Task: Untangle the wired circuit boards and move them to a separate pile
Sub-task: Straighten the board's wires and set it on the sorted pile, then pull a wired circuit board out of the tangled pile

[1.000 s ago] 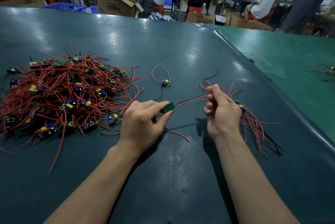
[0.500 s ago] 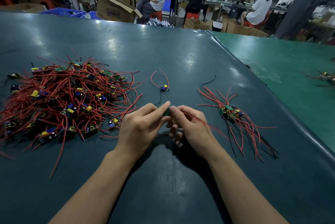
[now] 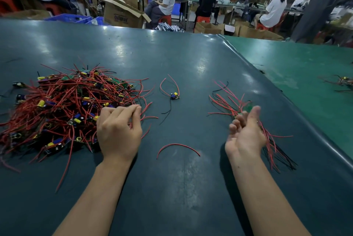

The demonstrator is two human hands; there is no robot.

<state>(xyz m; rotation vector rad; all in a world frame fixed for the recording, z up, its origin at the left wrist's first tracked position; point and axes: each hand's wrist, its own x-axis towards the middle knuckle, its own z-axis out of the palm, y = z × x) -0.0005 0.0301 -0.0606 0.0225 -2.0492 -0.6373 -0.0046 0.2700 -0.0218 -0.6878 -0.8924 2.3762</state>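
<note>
Tangled heap (image 3: 65,109) of thin red wires w/ boards, left of frame; left hand (image 3: 118,130) loosely curled, empty; right hand (image 3: 245,134) open-palmed by small pile (image 3: 238,106).

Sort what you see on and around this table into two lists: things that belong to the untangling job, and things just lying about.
Part of the job:
tangled heap
sorted pile
single board
left hand
right hand

Just lying about:
loose red wire
cardboard box
blue crates
</note>
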